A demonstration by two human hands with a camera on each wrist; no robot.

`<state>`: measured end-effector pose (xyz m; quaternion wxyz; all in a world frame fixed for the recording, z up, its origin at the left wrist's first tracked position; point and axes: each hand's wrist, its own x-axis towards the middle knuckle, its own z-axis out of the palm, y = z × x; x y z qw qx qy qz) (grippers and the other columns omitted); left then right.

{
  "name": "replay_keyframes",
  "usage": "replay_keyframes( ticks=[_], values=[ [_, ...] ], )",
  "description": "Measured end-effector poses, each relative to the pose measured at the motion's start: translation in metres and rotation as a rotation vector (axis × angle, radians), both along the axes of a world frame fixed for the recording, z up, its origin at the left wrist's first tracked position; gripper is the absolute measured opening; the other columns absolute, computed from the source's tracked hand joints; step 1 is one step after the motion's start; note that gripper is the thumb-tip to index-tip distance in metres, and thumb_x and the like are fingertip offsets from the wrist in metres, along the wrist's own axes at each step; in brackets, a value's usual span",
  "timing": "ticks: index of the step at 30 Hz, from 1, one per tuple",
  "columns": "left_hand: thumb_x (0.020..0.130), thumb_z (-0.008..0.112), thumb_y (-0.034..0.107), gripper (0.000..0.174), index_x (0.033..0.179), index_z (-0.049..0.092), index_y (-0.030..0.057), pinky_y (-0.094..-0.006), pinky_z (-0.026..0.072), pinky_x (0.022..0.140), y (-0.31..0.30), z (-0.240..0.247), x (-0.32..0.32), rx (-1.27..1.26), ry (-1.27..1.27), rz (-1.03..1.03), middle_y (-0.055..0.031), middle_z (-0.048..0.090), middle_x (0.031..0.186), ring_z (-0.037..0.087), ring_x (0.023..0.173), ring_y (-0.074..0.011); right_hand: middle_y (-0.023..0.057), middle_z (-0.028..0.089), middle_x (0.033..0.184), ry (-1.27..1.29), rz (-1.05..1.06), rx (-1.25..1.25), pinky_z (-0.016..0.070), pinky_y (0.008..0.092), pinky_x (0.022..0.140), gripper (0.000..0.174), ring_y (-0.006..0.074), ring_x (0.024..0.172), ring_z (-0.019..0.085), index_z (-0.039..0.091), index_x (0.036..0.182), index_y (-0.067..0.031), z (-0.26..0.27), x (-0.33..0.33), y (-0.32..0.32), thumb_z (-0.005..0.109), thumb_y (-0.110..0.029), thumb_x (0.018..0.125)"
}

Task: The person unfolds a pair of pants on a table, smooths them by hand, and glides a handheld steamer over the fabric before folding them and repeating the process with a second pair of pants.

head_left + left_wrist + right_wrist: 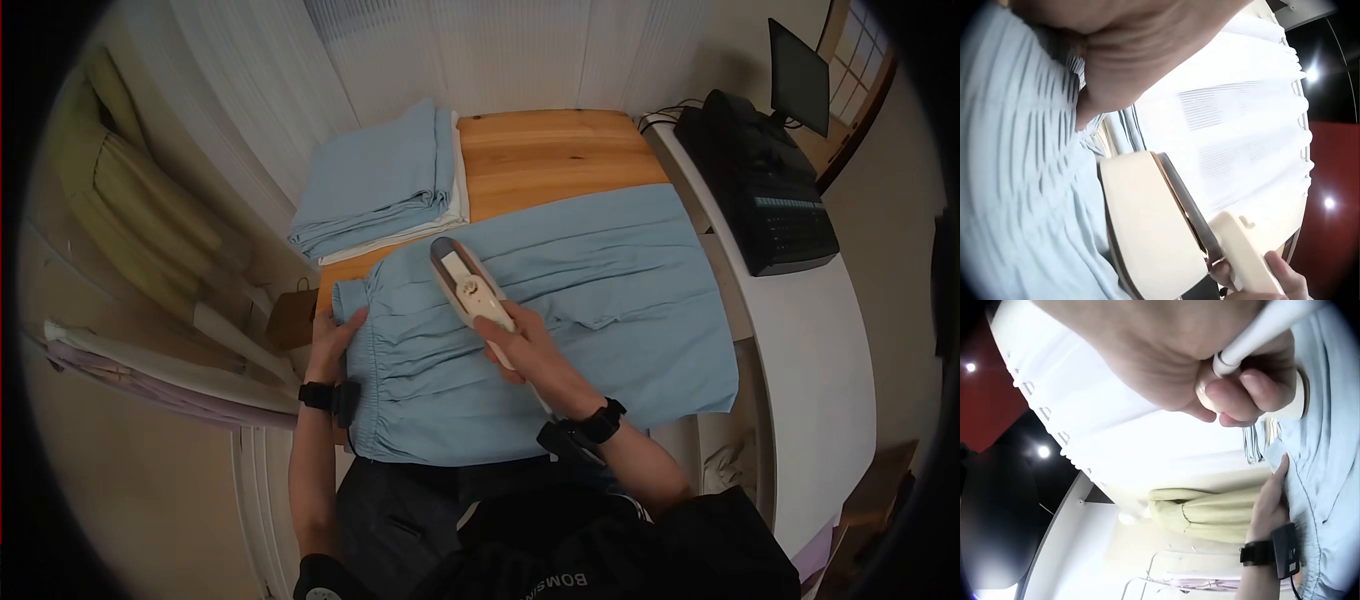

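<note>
A light blue garment [640, 270] with a gathered elastic waistband [365, 400] lies spread over the wooden table. My right hand [525, 345] grips the handle of a cream and grey handheld steam iron [468, 285], its head pointing away over the garment near the waistband end. In the left wrist view the broad cream side of the iron [1150, 225] shows close to the gathers. A white cord [1266, 334] leaves the handle beneath my right hand. At the far left corner, my left hand [330, 345] pinches the waistband edge, thumb on top; its other fingers are partly hidden.
A folded stack of light blue cloth [375, 180] sits on the table's back left, beside bare wood [550, 145]. To the right, a white counter [815, 340] carries a black machine [765, 190] with a keypad and screen. Hanging clothes [150, 190] line the left side; white curtains [500, 50] hang behind.
</note>
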<state>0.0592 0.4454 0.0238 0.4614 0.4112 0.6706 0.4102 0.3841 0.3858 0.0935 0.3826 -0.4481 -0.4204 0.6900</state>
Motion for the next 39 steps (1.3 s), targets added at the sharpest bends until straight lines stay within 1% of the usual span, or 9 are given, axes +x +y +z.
replay_keyframes(
  ticks=[5, 8, 17, 22, 27, 29, 31, 34, 39],
  values=[
    [0.094, 0.069, 0.012, 0.031, 0.119, 0.063, -0.0056, -0.0286, 0.0519, 0.083, 0.0, -0.033, -0.024, 0.203, -0.022, -0.056, -0.0094, 0.07, 0.111, 0.066, 0.094, -0.0151, -0.0011, 0.049, 0.072, 0.039, 0.221, -0.051, 0.0254, 0.0243, 0.042, 0.037, 0.0046, 0.046, 0.034, 0.056, 0.113, -0.0013, -0.024, -0.065, 0.02, 0.059, -0.035, 0.099],
    [0.095, 0.067, 0.01, 0.029, 0.119, 0.064, -0.0056, -0.0283, 0.0519, 0.083, 0.001, -0.037, -0.065, 0.214, -0.13, -0.019, -0.0081, 0.071, 0.11, 0.066, 0.093, -0.0136, -0.0017, 0.05, 0.072, 0.015, 0.181, -0.073, 0.0254, 0.0241, 0.042, 0.036, 0.0044, 0.046, 0.035, 0.057, 0.112, -0.0027, -0.018, -0.028, 0.022, 0.059, -0.036, 0.099],
    [0.093, 0.072, 0.019, 0.035, 0.116, 0.063, -0.0051, -0.0302, 0.0551, 0.079, 0.01, -0.032, -0.227, 0.181, -0.095, 0.124, -0.0097, 0.071, 0.105, 0.068, 0.089, -0.0175, -0.002, 0.051, 0.067, -0.243, -0.443, -0.004, 0.0244, 0.023, 0.039, 0.033, 0.0041, 0.043, 0.034, 0.056, 0.113, -0.0046, -0.008, 0.182, 0.023, 0.058, -0.035, 0.099],
    [0.092, 0.074, 0.023, 0.042, 0.12, 0.061, -0.0056, -0.0317, 0.0555, 0.082, -0.001, -0.028, -0.264, 0.093, 0.178, 0.23, -0.0114, 0.071, 0.108, 0.069, 0.093, -0.0195, -0.0013, 0.05, 0.068, -0.413, -0.604, 0.023, 0.0247, 0.0237, 0.039, 0.041, 0.0044, 0.043, 0.034, 0.054, 0.12, -0.0012, -0.004, 0.205, 0.035, 0.059, -0.036, 0.099],
    [0.091, 0.074, 0.026, 0.042, 0.119, 0.062, -0.0046, -0.0344, 0.0511, 0.089, -0.042, 0.003, -0.156, -0.021, -0.596, 0.186, -0.0083, 0.07, 0.11, 0.066, 0.094, -0.022, -0.0024, 0.047, 0.069, -0.232, -0.215, 0.04, 0.0244, 0.0228, 0.042, 0.043, 0.0033, 0.049, 0.032, 0.056, 0.117, -0.0028, 0.009, 0.125, 0.025, 0.061, -0.041, 0.098],
    [0.093, 0.071, 0.021, 0.03, 0.112, 0.065, -0.0013, -0.0349, 0.0499, 0.087, -0.041, -0.068, -0.231, -0.131, -0.036, 0.052, -0.0063, 0.07, 0.106, 0.065, 0.089, -0.0213, -0.0035, 0.046, 0.07, -0.106, 0.048, 0.025, 0.0244, 0.0223, 0.044, 0.044, 0.0031, 0.05, 0.032, 0.057, 0.116, -0.0034, 0.01, 0.093, 0.019, 0.061, -0.042, 0.098],
    [0.094, 0.07, 0.02, 0.025, 0.109, 0.066, 0.0002, -0.034, 0.0501, 0.085, -0.049, -0.067, -0.256, -0.095, 0.005, 0.063, -0.006, 0.07, 0.105, 0.065, 0.089, -0.0205, -0.0042, 0.045, 0.071, 0.013, 0.271, -0.049, 0.0244, 0.022, 0.046, 0.044, 0.0029, 0.051, 0.032, 0.057, 0.116, -0.0043, 0.005, 0.071, 0.018, 0.06, -0.044, 0.098],
    [0.095, 0.068, 0.018, 0.019, 0.106, 0.067, 0.002, -0.0327, 0.0503, 0.083, -0.06, -0.058, -0.297, 0.027, -0.002, 0.137, -0.0059, 0.07, 0.103, 0.065, 0.09, -0.019, -0.0047, 0.045, 0.071, -0.025, 0.367, 0.004, 0.0244, 0.0224, 0.046, 0.043, 0.0026, 0.051, 0.032, 0.058, 0.115, -0.0049, -0.008, 0.05, 0.013, 0.058, -0.045, 0.098],
    [0.095, 0.067, 0.018, 0.019, 0.106, 0.066, 0.0026, -0.0328, 0.0515, 0.084, -0.079, -0.018, -0.324, 0.183, -0.078, 0.237, -0.0065, 0.07, 0.105, 0.065, 0.093, -0.0187, -0.004, 0.05, 0.071, -0.062, 0.118, 0.01, 0.0255, 0.0216, 0.044, 0.037, 0.0027, 0.048, 0.035, 0.058, 0.114, -0.005, -0.018, 0.095, 0.036, 0.058, -0.039, 0.1]
  ],
)
